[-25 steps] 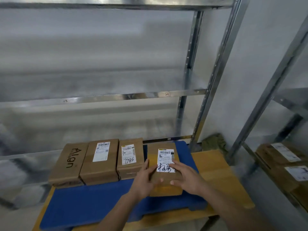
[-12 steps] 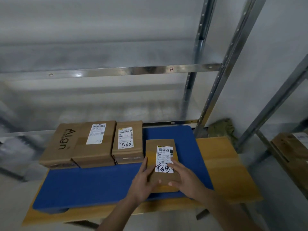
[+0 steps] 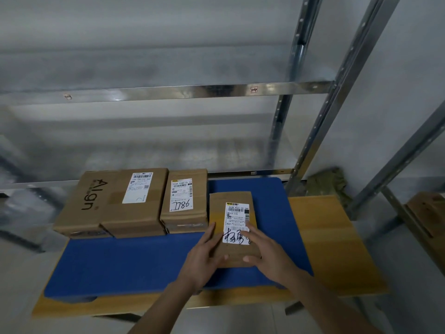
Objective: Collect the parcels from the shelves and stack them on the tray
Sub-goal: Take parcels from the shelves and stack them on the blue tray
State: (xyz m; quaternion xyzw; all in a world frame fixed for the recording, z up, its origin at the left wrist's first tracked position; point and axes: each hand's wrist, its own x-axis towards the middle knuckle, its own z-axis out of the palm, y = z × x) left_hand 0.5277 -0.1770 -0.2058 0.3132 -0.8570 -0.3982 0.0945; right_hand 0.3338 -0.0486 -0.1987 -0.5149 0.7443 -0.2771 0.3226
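Note:
A blue tray (image 3: 134,263) lies on a wooden table (image 3: 332,237). Along its far edge stand three brown parcels in a row: an "Align" box (image 3: 79,206), a box with a white label (image 3: 137,203) and a smaller box marked 9877 (image 3: 184,203). A flat brown parcel (image 3: 231,213) with a handwritten label lies on the tray right of them. My left hand (image 3: 204,256) lies against its left edge with straight fingers, thumb on its near end. My right hand (image 3: 262,251) rests flat on its top, fingers on the label.
Bare metal shelves (image 3: 168,92) rise behind the table, with uprights (image 3: 313,145) at the right. A green cloth bundle (image 3: 327,184) lies by the wall. A second rack at the far right holds a brown parcel (image 3: 428,210).
My view has shifted back and up from the table. The flat parcel now sits a little nearer me than the row of boxes. Both hands have stayed on it.

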